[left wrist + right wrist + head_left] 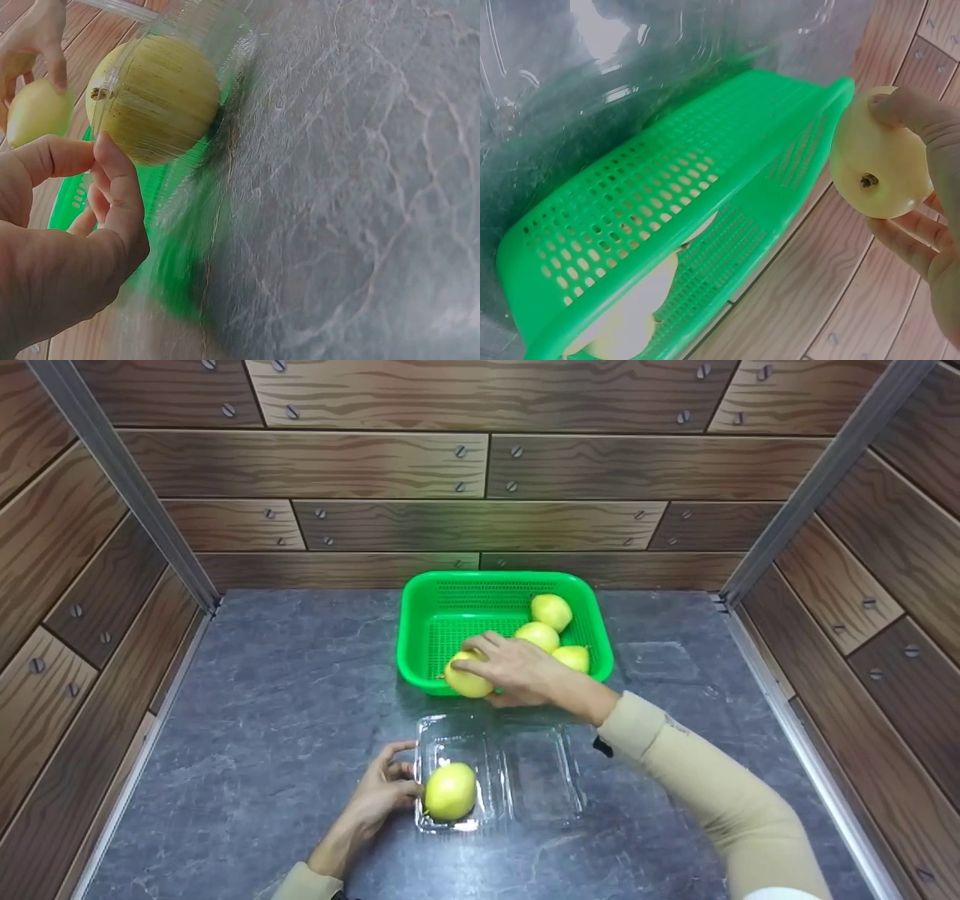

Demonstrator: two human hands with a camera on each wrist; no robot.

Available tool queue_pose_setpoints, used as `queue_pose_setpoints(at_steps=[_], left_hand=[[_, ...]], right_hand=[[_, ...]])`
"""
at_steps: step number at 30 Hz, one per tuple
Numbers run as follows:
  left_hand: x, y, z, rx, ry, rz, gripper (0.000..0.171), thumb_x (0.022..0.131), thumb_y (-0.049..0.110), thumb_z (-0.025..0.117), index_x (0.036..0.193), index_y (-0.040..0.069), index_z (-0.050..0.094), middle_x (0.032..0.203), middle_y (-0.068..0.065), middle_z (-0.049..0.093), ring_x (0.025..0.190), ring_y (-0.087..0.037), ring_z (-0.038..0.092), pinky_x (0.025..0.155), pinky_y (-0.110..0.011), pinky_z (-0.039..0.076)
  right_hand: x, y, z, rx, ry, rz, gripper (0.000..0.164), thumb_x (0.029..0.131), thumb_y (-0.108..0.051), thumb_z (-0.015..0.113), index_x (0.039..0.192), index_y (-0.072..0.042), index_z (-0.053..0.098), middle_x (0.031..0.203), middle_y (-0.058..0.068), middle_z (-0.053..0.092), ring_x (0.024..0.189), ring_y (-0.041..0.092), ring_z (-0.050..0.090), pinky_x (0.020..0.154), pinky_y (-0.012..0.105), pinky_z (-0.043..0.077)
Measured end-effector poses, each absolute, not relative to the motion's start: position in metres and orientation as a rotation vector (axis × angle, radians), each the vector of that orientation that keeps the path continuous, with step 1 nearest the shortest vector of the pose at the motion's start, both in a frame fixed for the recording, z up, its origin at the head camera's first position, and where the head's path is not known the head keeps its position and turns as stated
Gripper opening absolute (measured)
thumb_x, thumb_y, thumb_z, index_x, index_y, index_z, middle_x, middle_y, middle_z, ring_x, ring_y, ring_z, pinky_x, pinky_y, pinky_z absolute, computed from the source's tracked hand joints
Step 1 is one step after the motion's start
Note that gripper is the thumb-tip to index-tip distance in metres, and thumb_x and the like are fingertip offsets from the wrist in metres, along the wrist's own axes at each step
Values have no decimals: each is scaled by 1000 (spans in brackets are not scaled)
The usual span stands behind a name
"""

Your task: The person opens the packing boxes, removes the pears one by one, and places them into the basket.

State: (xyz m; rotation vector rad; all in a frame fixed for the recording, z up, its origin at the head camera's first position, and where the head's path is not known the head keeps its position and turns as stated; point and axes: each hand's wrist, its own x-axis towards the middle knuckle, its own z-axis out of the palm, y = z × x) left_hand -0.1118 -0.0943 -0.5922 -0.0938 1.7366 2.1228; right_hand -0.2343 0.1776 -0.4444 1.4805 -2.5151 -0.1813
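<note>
My right hand point(519, 669) grips a yellow pear point(466, 681) above the front rim of the green basket point(412, 585); in the right wrist view, thumb and fingers hold opposite sides of this pear point(881, 161). Several other pears lie at the basket's right side, one pear point(552, 613) near the back corner. In front stands a clear plastic clamshell box point(442, 729), unfolded flat. One pear point(450, 793) sits in the near end of its left half. My left hand point(379, 791) pinches the box's left edge between thumb and forefinger, seen close in the left wrist view.
A clear plastic piece point(660, 660) lies on the grey marbled table point(285, 720) right of the basket. Wood-patterned walls point(390, 525) close in the back and both sides, with metal strips point(817, 780) along the edges.
</note>
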Motion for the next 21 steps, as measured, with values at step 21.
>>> queue_pose_setpoints(at_steps=[21], left_hand=[[-112, -96, -593, -77, 1765, 2098, 83, 76, -14, 68, 152, -1, 38, 92, -2, 56, 78, -13, 58, 63, -24, 58]], right_hand=[[-300, 183, -462, 1279, -2785, -77, 73, 85, -31, 86, 149, -21, 53, 148, 15, 54, 129, 37, 58, 90, 50, 64]])
